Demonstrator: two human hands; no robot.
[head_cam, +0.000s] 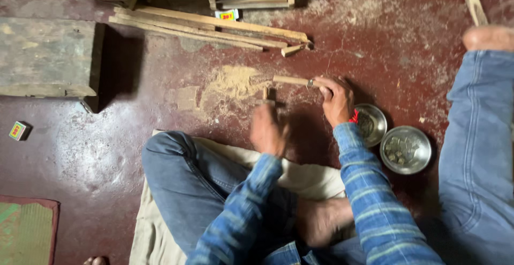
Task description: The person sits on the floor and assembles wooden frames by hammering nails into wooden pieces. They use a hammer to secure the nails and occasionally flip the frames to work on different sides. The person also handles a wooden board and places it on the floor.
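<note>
The person sits cross-legged on a pale cloth mat (160,227) spread over a dark red, dusty floor (134,136), both forearms in blue plaid sleeves reaching forward. The right hand (336,100) is curled around one end of a short, light-coloured wooden stick (290,80) that lies roughly level just above the floor; the fingers wrap over the stick's right end, so most of its length juts out to the left of the knuckles, and a small metal piece shows at the spot where the fingers meet the wood. The left hand (267,128) is blurred; it is closed in a fist around a small wooden-handled tool (265,94), whose handle sticks up out of the top of the fist toward the stick, though the blur hides what its tip touches. Under and to the left of the stick lies a patch of pale sawdust (233,83). Just to the right of the right wrist stand two round steel bowls side by side, the nearer bowl (381,121) partly hidden by the hand, the farther bowl (423,150) holding small dull metal pieces. Several long wooden slats (214,26) lie on the floor well beyond the hands. A second person's leg in blue jeans (476,152) stretches along the right edge. A small matchbox-like box (19,131) lies far left.
</note>
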